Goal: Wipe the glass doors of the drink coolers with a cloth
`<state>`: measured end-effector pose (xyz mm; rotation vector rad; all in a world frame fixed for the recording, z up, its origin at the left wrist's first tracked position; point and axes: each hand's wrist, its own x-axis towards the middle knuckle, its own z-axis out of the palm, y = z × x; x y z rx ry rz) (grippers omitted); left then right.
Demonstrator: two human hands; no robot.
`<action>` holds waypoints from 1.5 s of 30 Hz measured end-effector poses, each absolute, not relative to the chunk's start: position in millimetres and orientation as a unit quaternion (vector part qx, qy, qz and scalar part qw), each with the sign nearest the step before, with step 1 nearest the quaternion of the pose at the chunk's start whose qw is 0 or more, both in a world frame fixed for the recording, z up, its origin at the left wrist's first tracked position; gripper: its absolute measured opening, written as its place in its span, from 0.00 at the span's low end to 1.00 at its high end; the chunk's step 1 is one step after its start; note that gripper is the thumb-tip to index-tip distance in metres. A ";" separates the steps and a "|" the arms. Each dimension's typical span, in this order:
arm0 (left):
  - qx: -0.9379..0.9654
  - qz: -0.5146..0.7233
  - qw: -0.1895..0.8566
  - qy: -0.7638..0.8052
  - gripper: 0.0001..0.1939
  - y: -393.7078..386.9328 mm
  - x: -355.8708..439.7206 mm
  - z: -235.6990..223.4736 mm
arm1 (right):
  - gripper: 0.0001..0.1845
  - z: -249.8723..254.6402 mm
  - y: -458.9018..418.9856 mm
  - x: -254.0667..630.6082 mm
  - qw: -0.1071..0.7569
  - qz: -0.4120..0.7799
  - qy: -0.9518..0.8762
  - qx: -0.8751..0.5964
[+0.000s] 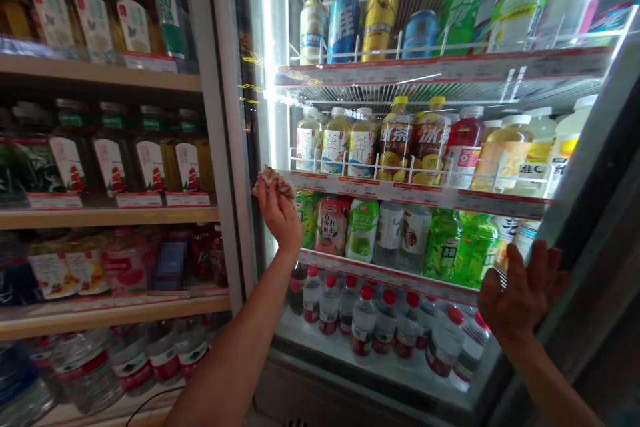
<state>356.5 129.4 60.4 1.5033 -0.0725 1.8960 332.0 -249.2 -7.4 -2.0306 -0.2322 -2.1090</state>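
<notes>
My left hand [280, 217] is closed on a crumpled, patterned cloth [281, 187], held against the left side of the glass door of a lit drinks fridge. My right hand [523, 290] is raised near the right side of the fridge, its fingers spread and nothing in them; whether it touches the glass I cannot tell. Behind the glass between my hands stand green bottles [443, 243], a pink carton-like bottle [332, 223] and, lower down, red-capped water bottles [364, 320].
Left of the fridge, wooden shelves [105, 217] carry rows of bottles, with large water bottles [85, 370] at the bottom. Inside the fridge, cans [343, 27] stand on the top rack and tea bottles [397, 140] on the middle one. A dark door frame [575, 167] runs down the right.
</notes>
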 end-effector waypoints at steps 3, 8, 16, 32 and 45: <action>0.567 0.735 0.372 -0.019 0.21 100.3 353.7 54.7 | 0.34 -4.1 -246.1 330.5 0.107 -0.712 -0.081 -0.690; 0.671 0.645 0.078 -0.356 0.24 65.3 339.2 30.1 | 0.32 27.8 -237.7 329.0 0.077 -0.707 -0.131 -0.691; 0.580 0.762 0.276 -0.084 0.22 105.3 358.0 74.5 | 0.27 52.0 -231.1 333.2 0.052 -0.718 -0.140 -0.680; 0.665 0.707 0.124 -0.206 0.25 109.6 343.6 96.7 | 0.25 51.0 -231.5 331.4 0.050 -0.721 -0.133 -0.678; 0.606 0.764 0.213 -0.063 0.20 153.0 365.5 126.9 | 0.25 47.9 -232.6 331.9 0.047 -0.721 -0.132 -0.679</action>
